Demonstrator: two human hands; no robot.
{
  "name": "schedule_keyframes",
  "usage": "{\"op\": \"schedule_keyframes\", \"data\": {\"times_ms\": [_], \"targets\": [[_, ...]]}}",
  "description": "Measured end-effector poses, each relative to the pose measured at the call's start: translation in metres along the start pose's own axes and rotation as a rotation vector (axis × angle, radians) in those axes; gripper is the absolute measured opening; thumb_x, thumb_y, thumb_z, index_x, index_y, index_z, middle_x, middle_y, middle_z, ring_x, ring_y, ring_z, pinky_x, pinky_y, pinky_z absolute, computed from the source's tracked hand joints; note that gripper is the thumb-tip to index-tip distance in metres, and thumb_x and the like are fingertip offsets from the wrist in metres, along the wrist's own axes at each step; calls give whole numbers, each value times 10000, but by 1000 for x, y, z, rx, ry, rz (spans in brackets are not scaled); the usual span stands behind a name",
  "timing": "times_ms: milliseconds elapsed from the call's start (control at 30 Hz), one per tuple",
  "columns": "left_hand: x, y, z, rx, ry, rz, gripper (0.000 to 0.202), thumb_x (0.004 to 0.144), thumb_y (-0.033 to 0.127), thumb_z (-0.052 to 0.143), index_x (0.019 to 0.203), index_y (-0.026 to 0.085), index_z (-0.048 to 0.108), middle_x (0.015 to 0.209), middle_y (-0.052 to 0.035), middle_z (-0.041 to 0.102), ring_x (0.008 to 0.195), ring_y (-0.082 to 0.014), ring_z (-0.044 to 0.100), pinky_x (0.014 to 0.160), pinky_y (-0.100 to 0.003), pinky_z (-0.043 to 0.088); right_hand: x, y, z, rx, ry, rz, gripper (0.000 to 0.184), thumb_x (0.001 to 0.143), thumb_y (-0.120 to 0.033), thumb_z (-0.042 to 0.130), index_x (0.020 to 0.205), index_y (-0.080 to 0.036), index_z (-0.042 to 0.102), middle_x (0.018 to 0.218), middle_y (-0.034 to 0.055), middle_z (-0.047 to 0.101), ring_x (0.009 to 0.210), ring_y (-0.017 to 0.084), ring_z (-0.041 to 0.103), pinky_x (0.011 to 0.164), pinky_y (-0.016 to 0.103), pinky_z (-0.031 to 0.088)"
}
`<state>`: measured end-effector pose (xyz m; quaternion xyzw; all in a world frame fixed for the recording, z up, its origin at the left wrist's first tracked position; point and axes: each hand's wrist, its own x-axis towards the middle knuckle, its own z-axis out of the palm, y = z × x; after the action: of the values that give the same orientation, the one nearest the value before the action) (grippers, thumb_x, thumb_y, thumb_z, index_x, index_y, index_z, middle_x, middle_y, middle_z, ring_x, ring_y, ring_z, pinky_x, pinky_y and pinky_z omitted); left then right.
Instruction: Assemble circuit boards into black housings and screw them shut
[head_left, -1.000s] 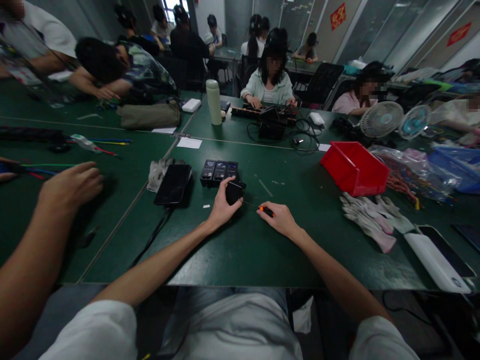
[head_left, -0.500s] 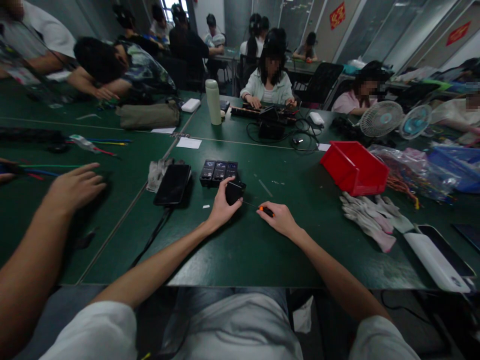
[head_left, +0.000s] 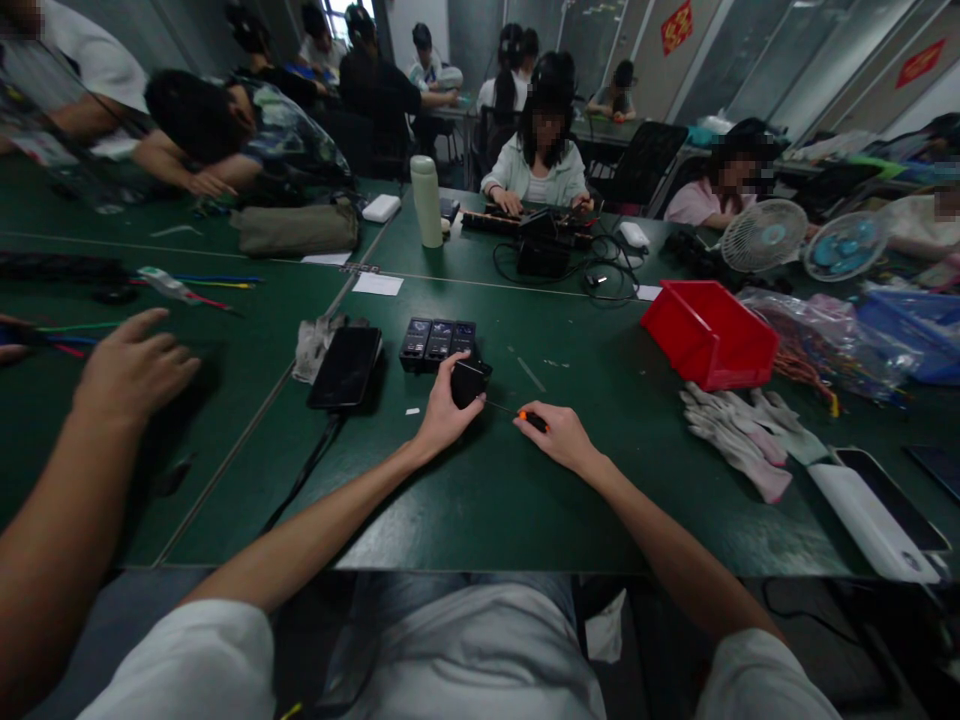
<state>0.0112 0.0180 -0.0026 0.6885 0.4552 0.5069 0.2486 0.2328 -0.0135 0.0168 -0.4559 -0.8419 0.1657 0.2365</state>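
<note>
A small black box (head_left: 470,382) sits on the green table (head_left: 480,500), just in front of a row of three similar black units (head_left: 438,343). The left hand (head_left: 442,412) grips it, thumb and fingers curled around its near side. The right hand (head_left: 559,437) is clenched on a slim screwdriver (head_left: 517,412) with an orange-and-black handle, its thin shaft pointing at the box's right edge; whether the tip touches cannot be made out.

The box looks rigid, light and smooth-cased, so it would likely slide on the table unless pinned; holding it by the side walls, as now, seems the sound grip. The screwdriver is thin and stiff, probably prone to slipping off a small screw, and is best held at the handle.

Left of the box lies a dark phone (head_left: 346,367) with a grey glove (head_left: 315,343) beside it. To the right are a red bin (head_left: 709,338), well apart, and pale gloves (head_left: 739,430). A white power bank (head_left: 874,520) lies near the right edge, partly cut off.

Another person's hand (head_left: 131,370) rests open on the neighbouring table at left. The box's face and any screw are hidden by the left fingers, and the units' markings are too small to read.
</note>
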Motion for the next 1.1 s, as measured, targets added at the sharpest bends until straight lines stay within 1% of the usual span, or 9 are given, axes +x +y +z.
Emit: {"op": "schedule_keyframes", "data": {"times_ms": [300,500,767,1100], "targets": [[0,-2,0,5,0,1,625,757,205,624,1314,250,346,1276,-70,484,1140,-217,517,1026,-414,396,0,2,1,-11,-2,5,285,938,-397,482,1000,-164,633,868,58,679,742,156,624,685,257,458],[0,-1,1,3,1,-15,624,753,205,632,1311,250,356,1255,-64,501,1107,-210,531,998,-396,414,0,2,2,-10,1,3,284,935,-402,486,1006,-167,629,865,57,680,727,155,624,669,258,460],[0,1,0,-5,5,-8,618,751,199,634,1304,246,362,1262,-69,497,1122,-213,522,1006,-401,406,0,3,3,-3,6,1,276,936,-393,490,1003,-165,630,873,59,682,743,157,629,691,262,462],[0,-1,1,-4,6,5,621,755,197,629,1311,247,357,1260,-71,494,1123,-215,523,1014,-413,403,0,3,2,1,-2,1,276,937,-394,487,1012,-168,626,869,55,678,730,153,620,672,262,456]]}}
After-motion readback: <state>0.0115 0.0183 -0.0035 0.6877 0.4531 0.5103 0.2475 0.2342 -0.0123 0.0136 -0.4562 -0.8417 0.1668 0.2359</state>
